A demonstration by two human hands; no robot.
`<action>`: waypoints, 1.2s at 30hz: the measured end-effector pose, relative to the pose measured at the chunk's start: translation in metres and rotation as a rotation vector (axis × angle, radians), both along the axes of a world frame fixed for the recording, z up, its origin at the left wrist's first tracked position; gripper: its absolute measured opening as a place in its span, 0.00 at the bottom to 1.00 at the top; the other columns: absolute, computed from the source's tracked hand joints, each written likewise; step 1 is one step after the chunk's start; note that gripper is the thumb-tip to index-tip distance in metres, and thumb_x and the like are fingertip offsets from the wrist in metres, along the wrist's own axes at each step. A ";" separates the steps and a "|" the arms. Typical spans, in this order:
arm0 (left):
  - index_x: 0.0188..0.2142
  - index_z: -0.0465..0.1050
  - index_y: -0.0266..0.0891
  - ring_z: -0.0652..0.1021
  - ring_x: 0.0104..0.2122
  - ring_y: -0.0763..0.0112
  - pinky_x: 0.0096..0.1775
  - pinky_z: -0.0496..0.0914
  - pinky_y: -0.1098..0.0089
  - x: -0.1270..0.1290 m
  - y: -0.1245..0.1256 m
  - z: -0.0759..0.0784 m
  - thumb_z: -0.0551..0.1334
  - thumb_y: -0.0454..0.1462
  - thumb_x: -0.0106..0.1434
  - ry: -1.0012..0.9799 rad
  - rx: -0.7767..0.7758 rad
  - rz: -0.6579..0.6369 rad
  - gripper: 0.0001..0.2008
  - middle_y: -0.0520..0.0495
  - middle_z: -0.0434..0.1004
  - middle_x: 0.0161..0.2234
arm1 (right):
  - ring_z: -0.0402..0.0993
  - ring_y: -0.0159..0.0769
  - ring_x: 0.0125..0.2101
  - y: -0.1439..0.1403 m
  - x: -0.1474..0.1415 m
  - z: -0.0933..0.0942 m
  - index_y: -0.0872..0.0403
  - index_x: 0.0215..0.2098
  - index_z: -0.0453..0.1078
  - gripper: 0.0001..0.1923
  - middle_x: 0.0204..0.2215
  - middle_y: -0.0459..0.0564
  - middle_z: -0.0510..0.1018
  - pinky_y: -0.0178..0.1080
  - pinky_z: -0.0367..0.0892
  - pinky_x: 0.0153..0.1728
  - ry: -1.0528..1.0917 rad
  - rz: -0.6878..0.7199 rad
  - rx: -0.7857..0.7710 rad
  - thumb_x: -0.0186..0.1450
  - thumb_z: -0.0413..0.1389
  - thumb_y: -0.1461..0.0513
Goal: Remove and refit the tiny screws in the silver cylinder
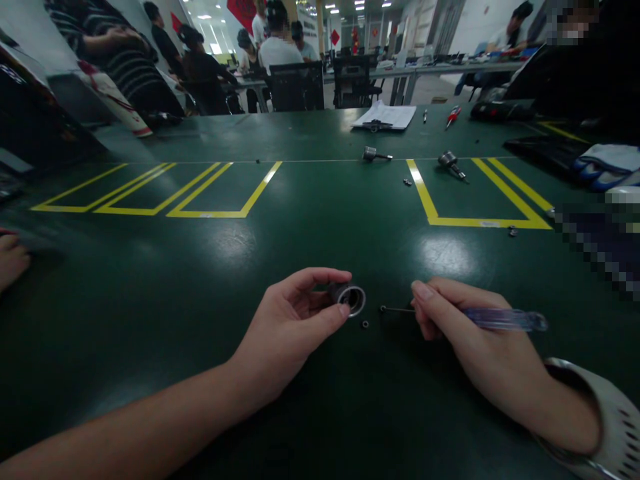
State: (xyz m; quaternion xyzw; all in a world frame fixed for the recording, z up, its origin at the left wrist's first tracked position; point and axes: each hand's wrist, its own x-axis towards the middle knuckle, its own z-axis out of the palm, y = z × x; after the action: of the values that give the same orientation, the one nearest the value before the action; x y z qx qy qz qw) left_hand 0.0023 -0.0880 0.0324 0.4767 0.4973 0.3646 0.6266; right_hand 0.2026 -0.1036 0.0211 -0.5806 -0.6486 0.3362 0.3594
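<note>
At the far left edge, another person's hand point(11, 260) rests on the dark green table point(150, 280), whose glossy top throws back soft glare from the ceiling lights. Yellow tape outlines point(165, 193) mark slanted boxes on the left half of the surface. Behind them, people sit and stand around further desks in a long, brightly lit workroom, with black mesh chairs point(297, 85) pushed against the far side of the table.

Low in the middle, the left hand point(290, 327) is clenched around a small metal sleeve point(349, 297), gripping it between thumb and fingertips just above the table, its open end turned toward the right. A tiny dark ring point(365, 325) lies on the surface just below the sleeve. Right beside it, the right hand point(465, 333) is closed on a screwdriver with a clear blue handle point(500, 319), its thin shaft pointing left, the tip near the sleeve but apart from it.

Farther back, a sheet of paper point(385, 115) lies near the table's far edge, with two small metal parts point(375, 155) point(450, 162) this side of it, the second one inside another yellow outline point(475, 200). A red-handled tool point(453, 116) lies to the right of the paper, and white and blue gloves point(607, 167) sit at the right edge.
</note>
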 end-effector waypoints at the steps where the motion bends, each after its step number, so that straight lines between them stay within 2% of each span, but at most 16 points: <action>1: 0.41 0.73 0.42 0.78 0.40 0.73 0.41 0.73 0.74 0.000 0.000 0.000 0.66 0.32 0.54 0.002 -0.001 -0.001 0.13 0.51 0.79 0.42 | 0.63 0.30 0.17 0.001 -0.001 0.001 0.53 0.16 0.63 0.23 0.14 0.43 0.66 0.33 0.58 0.17 -0.010 0.008 0.005 0.65 0.47 0.52; 7: 0.41 0.74 0.42 0.78 0.39 0.68 0.40 0.73 0.70 0.001 -0.001 0.000 0.66 0.33 0.53 0.019 0.033 0.013 0.14 0.49 0.79 0.42 | 0.59 0.27 0.15 0.005 -0.005 0.006 0.53 0.17 0.61 0.20 0.13 0.41 0.63 0.32 0.54 0.15 -0.113 0.125 0.067 0.66 0.47 0.59; 13: 0.41 0.75 0.42 0.79 0.37 0.68 0.40 0.72 0.69 0.002 0.000 0.001 0.66 0.35 0.54 0.034 0.063 0.057 0.13 0.48 0.81 0.36 | 0.63 0.29 0.24 0.001 -0.003 -0.007 0.55 0.27 0.63 0.12 0.23 0.44 0.68 0.35 0.60 0.28 -0.146 0.423 0.278 0.68 0.46 0.65; 18: 0.41 0.75 0.41 0.78 0.38 0.68 0.41 0.71 0.69 0.001 0.000 0.001 0.66 0.35 0.54 0.031 0.066 0.078 0.13 0.48 0.81 0.37 | 0.64 0.31 0.24 -0.005 0.000 0.000 0.55 0.29 0.64 0.10 0.23 0.47 0.69 0.36 0.61 0.27 -0.090 0.413 0.458 0.67 0.45 0.68; 21: 0.42 0.75 0.40 0.79 0.38 0.68 0.42 0.71 0.69 0.002 -0.001 0.002 0.65 0.34 0.54 0.048 0.079 0.069 0.14 0.48 0.81 0.37 | 0.66 0.34 0.25 -0.010 -0.001 0.003 0.56 0.29 0.65 0.10 0.22 0.48 0.70 0.38 0.63 0.29 -0.066 0.493 0.557 0.65 0.45 0.69; 25: 0.40 0.76 0.39 0.79 0.37 0.68 0.41 0.72 0.69 0.006 -0.004 0.003 0.66 0.32 0.52 0.094 0.110 0.058 0.13 0.48 0.81 0.35 | 0.67 0.35 0.27 -0.013 -0.006 -0.001 0.57 0.30 0.65 0.09 0.23 0.49 0.71 0.39 0.63 0.30 -0.103 0.563 0.549 0.66 0.46 0.68; 31: 0.38 0.76 0.40 0.78 0.34 0.70 0.37 0.73 0.72 0.008 -0.006 0.002 0.66 0.32 0.51 0.124 0.180 0.047 0.12 0.49 0.80 0.36 | 0.66 0.32 0.26 -0.012 -0.010 -0.004 0.56 0.30 0.64 0.09 0.24 0.48 0.70 0.38 0.61 0.28 -0.138 0.559 0.555 0.67 0.46 0.68; 36: 0.36 0.77 0.39 0.78 0.35 0.70 0.38 0.73 0.71 0.010 -0.007 0.001 0.65 0.31 0.51 0.149 0.222 0.039 0.11 0.49 0.80 0.37 | 0.65 0.32 0.27 -0.012 -0.010 -0.006 0.57 0.30 0.65 0.08 0.24 0.48 0.70 0.38 0.60 0.28 -0.144 0.551 0.563 0.66 0.47 0.69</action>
State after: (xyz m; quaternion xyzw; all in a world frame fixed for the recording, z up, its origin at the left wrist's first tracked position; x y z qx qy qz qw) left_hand 0.0120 -0.0953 0.0338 0.5592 0.5083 0.3931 0.5239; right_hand 0.1923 -0.1159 0.0149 -0.2857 -0.8705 0.1876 0.3542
